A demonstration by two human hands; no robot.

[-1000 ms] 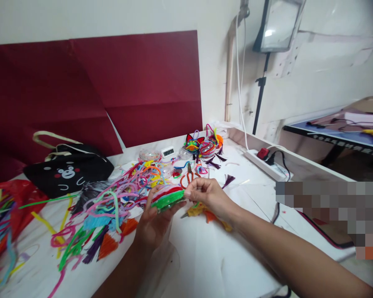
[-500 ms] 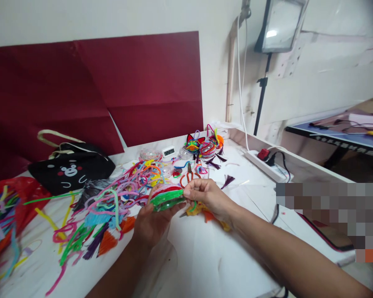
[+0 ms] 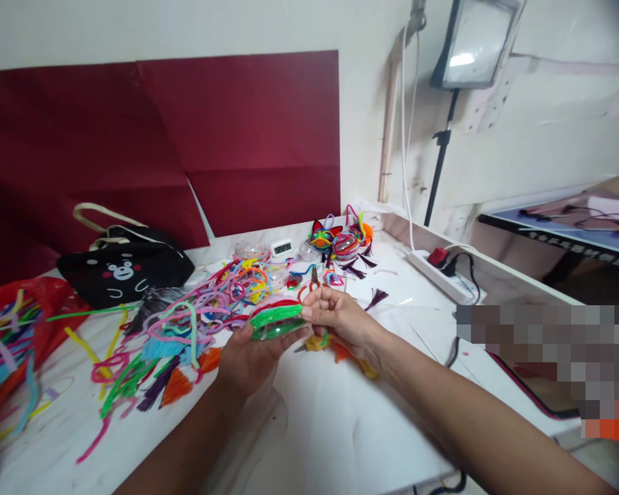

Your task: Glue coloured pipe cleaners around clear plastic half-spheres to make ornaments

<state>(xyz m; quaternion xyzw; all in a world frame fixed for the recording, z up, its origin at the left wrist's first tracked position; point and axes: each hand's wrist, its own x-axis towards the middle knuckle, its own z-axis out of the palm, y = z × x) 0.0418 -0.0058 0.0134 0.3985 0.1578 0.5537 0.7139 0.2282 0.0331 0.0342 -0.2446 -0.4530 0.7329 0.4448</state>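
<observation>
A clear plastic ball (image 3: 277,330) with bands of pink, red and bright green pipe cleaner across it rests in my left hand (image 3: 247,357), whose fingers wrap under and around it. At the ball's right edge, my right hand (image 3: 335,317) pinches the end of the green pipe cleaner (image 3: 276,315) between thumb and forefinger. A short green piece hangs below the right fingers. Pliers with orange handles (image 3: 314,275) lie just behind the right hand. Beneath the right wrist is a yellow and orange tool (image 3: 317,342), partly hidden by the hand.
Loose pipe cleaners and tassels (image 3: 186,344) heap on the left, beside a red plastic bag (image 3: 56,313) and a black bag (image 3: 124,268). Decorated balls (image 3: 344,245) and a small timer (image 3: 281,248) stand at the back. A power strip (image 3: 446,278) runs along the right edge.
The view has shifted slightly. Both hands keep their hold, with the ball tilted a little differently and the right fingers still at its right edge.
</observation>
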